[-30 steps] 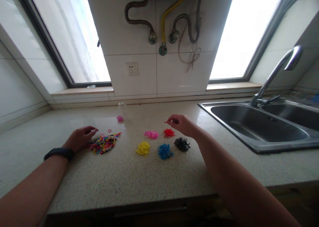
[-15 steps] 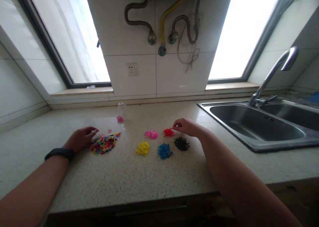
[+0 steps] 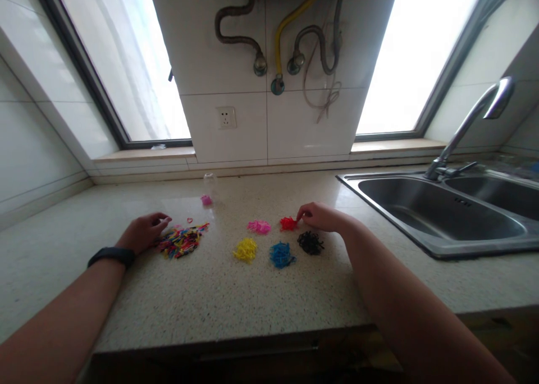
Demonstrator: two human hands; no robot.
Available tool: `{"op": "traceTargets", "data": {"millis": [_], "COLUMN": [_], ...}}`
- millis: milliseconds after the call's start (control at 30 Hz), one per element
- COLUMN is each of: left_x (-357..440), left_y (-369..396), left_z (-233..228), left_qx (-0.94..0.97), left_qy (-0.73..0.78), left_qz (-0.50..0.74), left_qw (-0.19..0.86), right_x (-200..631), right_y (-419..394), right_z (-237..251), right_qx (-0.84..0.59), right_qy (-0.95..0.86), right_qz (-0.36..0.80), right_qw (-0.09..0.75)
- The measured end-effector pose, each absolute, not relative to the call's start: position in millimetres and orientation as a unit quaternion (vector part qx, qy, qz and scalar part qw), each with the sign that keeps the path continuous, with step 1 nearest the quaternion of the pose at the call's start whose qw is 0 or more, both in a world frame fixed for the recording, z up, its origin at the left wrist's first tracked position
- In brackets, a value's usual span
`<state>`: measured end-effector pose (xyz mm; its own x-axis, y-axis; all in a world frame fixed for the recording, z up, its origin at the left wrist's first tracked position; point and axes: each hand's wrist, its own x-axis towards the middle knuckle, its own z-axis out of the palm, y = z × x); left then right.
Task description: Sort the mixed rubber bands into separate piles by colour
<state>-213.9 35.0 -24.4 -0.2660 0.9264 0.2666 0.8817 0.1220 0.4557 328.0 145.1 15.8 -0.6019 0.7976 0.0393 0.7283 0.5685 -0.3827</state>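
My left hand (image 3: 145,231), a dark band on its wrist, rests at the left edge of a mixed heap of small coloured rubber bands (image 3: 182,241); its thumb and fingers are slightly apart. My right hand (image 3: 319,216) is pinched at the right edge of the red rubber bands (image 3: 288,223), apparently on a red band mostly hidden by the fingertips. Around that pile lie pink rubber bands (image 3: 259,227), yellow rubber bands (image 3: 245,250), blue rubber bands (image 3: 282,255) and black rubber bands (image 3: 310,242). One loose red band (image 3: 190,220) lies behind the mixed heap.
A clear cup (image 3: 210,186) stands toward the back wall, with a pink piece (image 3: 206,200) at its base. On the right, a steel sink (image 3: 438,207) with a tap (image 3: 467,123) is set into the speckled counter (image 3: 189,305). Pipes and a socket (image 3: 226,118) are on the wall.
My right hand has come down slightly, its fingertips now against the red pile. My left hand stays beside the mixed heap. The whole view has shifted a little.
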Motion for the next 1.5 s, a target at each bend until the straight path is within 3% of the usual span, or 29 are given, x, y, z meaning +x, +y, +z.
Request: {"op": "traceTargets", "data": {"millis": [433,700,1500], "left_x": [-202.0,-167.8,-164.7], "left_y": [42.1,49.7,49.7], "left_z": [-14.7,-7.4,-9.2], "left_qx": [0.655,0.671,0.664], "left_qy": [0.702,0.693,0.709], "left_qz": [0.276,0.256,0.236], "left_qw": [0.042,-0.064,0.021], "right_x": [330.5,329.7,331.4], "right_y": [154.5,159.6,167.5], "right_z": [8.1,4.0,-4.4], "right_qx": [-0.440,-0.444,-0.437], "right_qy": [-0.875,-0.873,-0.875], "right_qz": [0.170,0.173,0.161], "right_qw": [0.107,0.106,0.130]}}
